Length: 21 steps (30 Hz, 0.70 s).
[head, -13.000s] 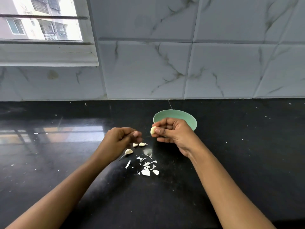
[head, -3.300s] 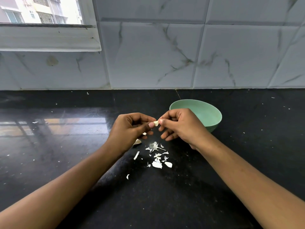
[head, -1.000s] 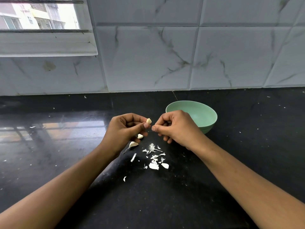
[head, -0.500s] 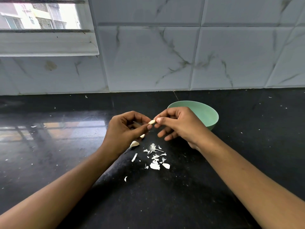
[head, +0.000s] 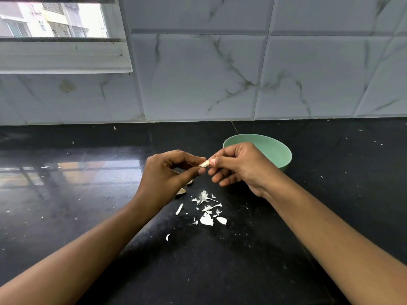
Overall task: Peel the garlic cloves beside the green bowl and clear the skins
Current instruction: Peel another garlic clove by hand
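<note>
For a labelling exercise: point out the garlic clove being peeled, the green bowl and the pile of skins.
clove point(head: 204, 164): head view, its pale exposed middle.
bowl point(head: 275, 150): head view, bare inner wall.
skins point(head: 206, 221): head view, largest flake in the pile.

garlic clove point(head: 204, 164): pale, held aloft | skins point(head: 207, 221): white scraps scattered below | green bowl point(head: 286, 161): upright, right of clove
</note>
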Each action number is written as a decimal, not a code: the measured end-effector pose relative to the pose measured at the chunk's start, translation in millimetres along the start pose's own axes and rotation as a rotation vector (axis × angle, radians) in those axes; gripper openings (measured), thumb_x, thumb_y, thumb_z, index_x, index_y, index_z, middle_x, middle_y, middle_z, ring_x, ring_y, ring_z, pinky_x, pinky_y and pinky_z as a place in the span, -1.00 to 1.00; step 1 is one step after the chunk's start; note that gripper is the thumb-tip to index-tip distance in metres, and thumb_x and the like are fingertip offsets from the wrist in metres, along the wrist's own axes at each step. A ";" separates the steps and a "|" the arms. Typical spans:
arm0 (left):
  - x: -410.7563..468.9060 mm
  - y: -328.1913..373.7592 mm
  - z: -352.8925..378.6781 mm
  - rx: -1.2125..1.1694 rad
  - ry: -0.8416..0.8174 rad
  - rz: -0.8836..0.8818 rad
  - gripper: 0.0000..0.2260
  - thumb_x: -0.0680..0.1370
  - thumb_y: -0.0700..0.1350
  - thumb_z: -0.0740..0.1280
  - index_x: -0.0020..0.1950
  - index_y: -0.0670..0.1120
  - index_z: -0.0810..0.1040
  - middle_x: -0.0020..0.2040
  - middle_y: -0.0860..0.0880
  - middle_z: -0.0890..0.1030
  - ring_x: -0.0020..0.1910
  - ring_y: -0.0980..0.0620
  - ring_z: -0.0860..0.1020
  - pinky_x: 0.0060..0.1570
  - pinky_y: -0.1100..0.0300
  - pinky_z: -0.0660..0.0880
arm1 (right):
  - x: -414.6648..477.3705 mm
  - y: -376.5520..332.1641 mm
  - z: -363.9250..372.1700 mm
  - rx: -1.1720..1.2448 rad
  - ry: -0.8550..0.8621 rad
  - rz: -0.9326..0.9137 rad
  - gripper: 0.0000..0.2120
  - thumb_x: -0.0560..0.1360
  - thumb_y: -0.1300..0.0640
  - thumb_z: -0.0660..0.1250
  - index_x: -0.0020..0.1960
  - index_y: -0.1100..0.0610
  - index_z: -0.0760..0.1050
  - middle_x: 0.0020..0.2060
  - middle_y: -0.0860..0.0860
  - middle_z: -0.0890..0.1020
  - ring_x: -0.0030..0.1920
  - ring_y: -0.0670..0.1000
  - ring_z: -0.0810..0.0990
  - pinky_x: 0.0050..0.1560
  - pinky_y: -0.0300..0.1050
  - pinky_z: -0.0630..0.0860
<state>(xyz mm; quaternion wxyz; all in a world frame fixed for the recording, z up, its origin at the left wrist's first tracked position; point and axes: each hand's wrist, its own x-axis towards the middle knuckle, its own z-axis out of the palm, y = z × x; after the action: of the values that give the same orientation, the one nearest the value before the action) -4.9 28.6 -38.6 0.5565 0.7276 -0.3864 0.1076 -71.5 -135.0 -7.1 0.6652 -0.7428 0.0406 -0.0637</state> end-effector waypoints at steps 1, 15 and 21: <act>0.0 0.7 0.1 -0.004 -0.001 0.003 -0.85 0.34 -0.07 0.48 -0.10 0.00 0.68 -0.16 0.14 0.69 -0.24 0.14 0.65 -0.28 0.24 0.59 | -0.2 -0.3 -0.1 0.003 -0.001 0.000 -0.90 0.51 0.33 0.31 -0.18 0.28 0.55 -0.43 0.07 0.62 -0.49 -0.09 0.59 -0.51 -0.30 0.50; -1.9 0.3 4.3 0.052 0.005 0.095 -0.89 0.36 -0.17 0.51 -0.14 -0.10 0.68 -0.19 0.16 0.67 -0.21 0.27 0.64 -0.21 0.47 0.48 | 0.1 6.2 7.7 -0.026 0.012 -0.047 -0.85 0.50 0.35 0.29 -0.24 0.26 0.50 -0.45 0.04 0.58 -0.55 -0.13 0.46 -0.55 -0.31 0.44; 0.7 4.0 4.6 -0.264 -0.055 -0.158 -0.79 0.32 -0.17 0.48 -0.06 -0.06 0.65 -0.21 -0.12 0.68 -0.25 0.00 0.64 -0.18 0.13 0.59 | 0.9 7.6 8.1 -0.060 -0.009 -0.060 -0.90 0.50 0.33 0.31 -0.19 0.25 0.50 -0.43 0.01 0.57 -0.53 -0.14 0.43 -0.57 -0.31 0.41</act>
<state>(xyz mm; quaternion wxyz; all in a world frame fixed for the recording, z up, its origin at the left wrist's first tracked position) -8.4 23.8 -36.9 0.6433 0.6789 -0.3538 -0.0081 -69.2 -128.1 -15.4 0.6405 -0.7637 0.0168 -0.0791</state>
